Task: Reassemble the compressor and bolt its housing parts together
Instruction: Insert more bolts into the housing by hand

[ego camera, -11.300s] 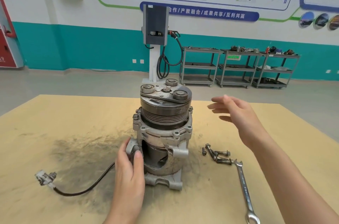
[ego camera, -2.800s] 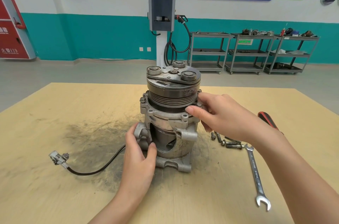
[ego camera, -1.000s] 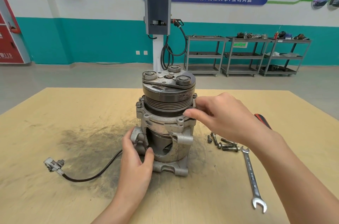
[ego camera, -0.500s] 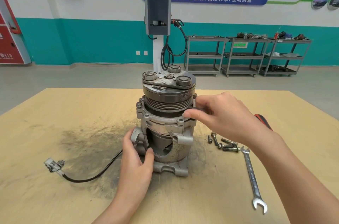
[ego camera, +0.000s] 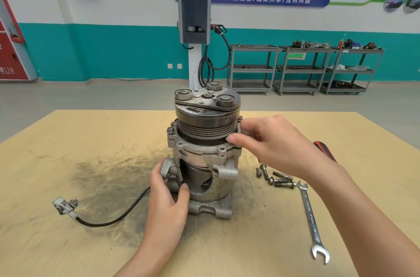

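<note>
The compressor (ego camera: 204, 158) stands upright on the wooden table (ego camera: 68, 140), its dark pulley and clutch plate (ego camera: 206, 104) on top. My left hand (ego camera: 168, 199) grips the mounting lug at the lower left of the housing, thumb against the cut-out opening. My right hand (ego camera: 272, 145) is at the right side of the upper flange. Its thumb and fingers pinch a bolt (ego camera: 240, 120) that stands in a flange hole; only the bolt's head shows. Several loose bolts (ego camera: 276, 179) lie on the table to the right of the compressor.
A combination wrench (ego camera: 311, 215) lies right of the bolts. A red-and-black handle (ego camera: 323, 149) shows behind my right wrist. The compressor's black cable and connector (ego camera: 66, 206) trail left over a dark grime patch. Shelving carts and a charging post stand beyond the table.
My right hand came from open air to the flange and took hold of the bolt there. Over the last second both hands have hardly moved.
</note>
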Demonstrator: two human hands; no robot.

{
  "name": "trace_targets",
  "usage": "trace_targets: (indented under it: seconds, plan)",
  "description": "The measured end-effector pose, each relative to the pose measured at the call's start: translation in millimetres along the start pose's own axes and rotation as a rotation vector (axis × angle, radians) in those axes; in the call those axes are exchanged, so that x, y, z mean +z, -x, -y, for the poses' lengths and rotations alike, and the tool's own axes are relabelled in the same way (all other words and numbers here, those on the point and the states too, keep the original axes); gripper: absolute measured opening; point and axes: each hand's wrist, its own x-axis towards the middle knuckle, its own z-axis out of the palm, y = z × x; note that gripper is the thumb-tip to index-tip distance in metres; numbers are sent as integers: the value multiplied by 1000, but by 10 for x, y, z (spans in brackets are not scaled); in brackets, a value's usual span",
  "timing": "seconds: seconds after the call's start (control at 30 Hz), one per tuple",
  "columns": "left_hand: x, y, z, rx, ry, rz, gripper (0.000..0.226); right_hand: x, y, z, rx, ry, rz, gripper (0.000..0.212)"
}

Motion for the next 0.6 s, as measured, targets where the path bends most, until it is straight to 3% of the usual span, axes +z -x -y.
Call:
trace_targets:
  seconds: [0.23, 0.6]
  plan:
    - [-10, -4, 16, 16, -22, 4, 56, -12, -5, 0, -7, 22, 103, 25]
    - [-8, -12, 18, 7, -17, 7, 56, 46, -14, 11, 16, -9, -21, 56]
